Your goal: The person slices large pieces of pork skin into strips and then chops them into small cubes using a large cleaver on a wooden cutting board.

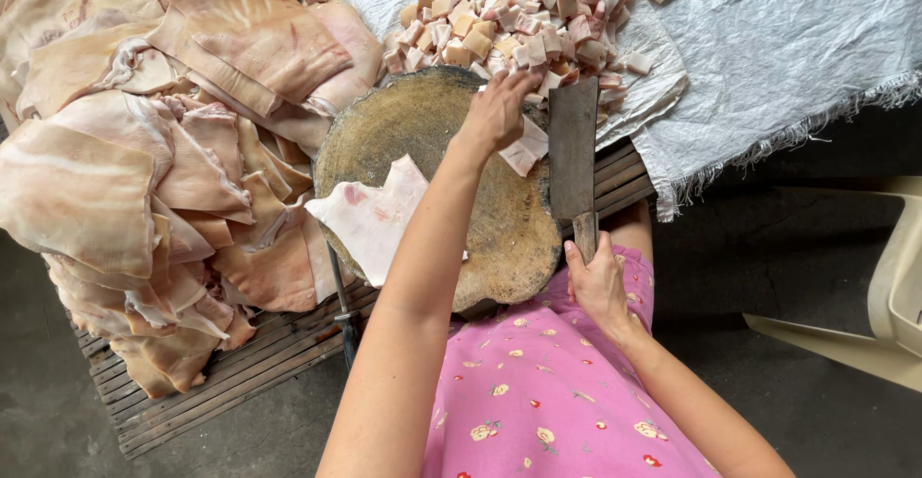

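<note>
**Cleaver at rest, cut pork skin being pushed off the block**

From where I stand, the left hand (497, 113) reaches across the round wooden chopping block (432, 132) to its far edge, fingers spread and curled loosely over a few cut pieces (523, 151) of pale pork skin. That grip is wide and loose, more a sweep than a pinch. The right hand (597, 286) is wrapped fully round the handle of the cleaver (573, 151), whose dark flat blade lies along the right side of the block, pointing away from the person.

The pieces look soft, wet and greasy, so I judge them slippery and light; they would slide under flat fingers more readily than they would be picked up one by one. The larger slab (370, 214) lying on the near-left part of the block looks floppy and rubbery, with a firmer skin side; it would best be held flat under the palm, away from the blade's edge. The cleaver seems heavy and stiff, and its handle is the only safe place to hold.

There is no real container here. The heap of diced pieces (519, 12) sits loose on a white woven sack (768, 46) beyond the block, and the uncut sheets of skin (163, 151) are stacked on the left, over the slatted wooden table (240, 372). A pale plastic chair (884, 315) stands at the right.
</note>
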